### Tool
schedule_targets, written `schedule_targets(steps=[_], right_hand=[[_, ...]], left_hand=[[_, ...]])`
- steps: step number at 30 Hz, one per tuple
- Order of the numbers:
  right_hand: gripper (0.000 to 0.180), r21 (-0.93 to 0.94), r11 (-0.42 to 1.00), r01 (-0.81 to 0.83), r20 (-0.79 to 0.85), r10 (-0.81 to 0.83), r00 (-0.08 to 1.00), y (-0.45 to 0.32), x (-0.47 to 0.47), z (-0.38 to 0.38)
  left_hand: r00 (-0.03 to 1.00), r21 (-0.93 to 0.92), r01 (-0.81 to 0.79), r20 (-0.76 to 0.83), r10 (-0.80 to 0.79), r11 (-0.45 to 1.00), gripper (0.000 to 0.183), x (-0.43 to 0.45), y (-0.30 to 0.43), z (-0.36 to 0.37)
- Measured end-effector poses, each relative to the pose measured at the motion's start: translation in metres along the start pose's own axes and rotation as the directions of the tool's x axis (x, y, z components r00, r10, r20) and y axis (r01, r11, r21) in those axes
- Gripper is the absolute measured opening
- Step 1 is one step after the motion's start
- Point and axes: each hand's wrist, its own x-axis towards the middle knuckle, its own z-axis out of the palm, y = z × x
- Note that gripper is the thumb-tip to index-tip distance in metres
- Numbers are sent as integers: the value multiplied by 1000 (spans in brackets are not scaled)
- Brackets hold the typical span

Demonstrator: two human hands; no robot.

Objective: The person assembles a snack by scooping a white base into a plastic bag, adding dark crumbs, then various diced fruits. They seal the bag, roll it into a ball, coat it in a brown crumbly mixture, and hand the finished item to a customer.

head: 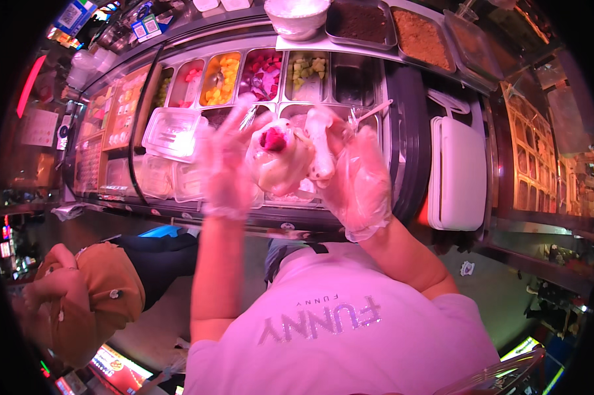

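Observation:
Between my hands is a soft, pale, dough-like wrapper with a dark red piece of fruit showing at its top. A second pale fold or piece with small dark specks stands at its right. My right hand, in a clear plastic glove, cups this right side. My left hand, also gloved, is motion-blurred beside the wrapper's left side; whether it grips is unclear. Beneath them, metal pans hold yellow fruit cubes, dark red fruit cubes and green fruit cubes.
Lidded clear plastic boxes stand left of my hands. A pink-handled utensil rests at the right pans. Trays of dark crumbs and brown crumbs sit behind, near a white bowl. Another person is at lower left.

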Motion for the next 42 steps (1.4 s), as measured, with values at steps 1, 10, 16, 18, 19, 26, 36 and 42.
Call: schedule_targets(steps=[1, 10, 16, 18, 19, 26, 36, 42], right_hand=[[53, 31, 999, -39, -29, 39, 999, 6, -5, -14], [49, -307, 951, -14, -216, -55, 975, 16, -27, -68], [32, -973, -112, 204, 227, -267, 937, 19, -13, -16], [24, -909, -393, 140, 252, -248, 936, 23, -3, 5], [24, -792, -589, 157, 260, -94, 961, 27, 6, 7], [25, -280, -958, -60, -253, 14, 967, 110, 50, 45], [33, -231, -675, 701, 559, 497, 663, 136, 22, 9], [20, -945, -326, 29, 163, -390, 906, 29, -9, -24]], left_hand=[[987, -90, 72, -140, -84, 993, 83, -1, -31, -6], [938, -511, 174, -174, -299, 842, 54, -9, -115, -52], [979, -232, 168, -78, -190, 958, 65, -10, -105, -44], [973, -183, 173, -121, -197, 968, 69, -9, -105, -39], [971, -210, 178, -119, -206, 961, 70, -8, -106, -38], [745, -859, 229, -148, -650, 458, 40, 0, -110, -41], [903, -565, 424, 198, -382, 708, 43, -20, -92, -82], [907, -441, 418, 157, -391, 794, 81, -9, -66, -82]])
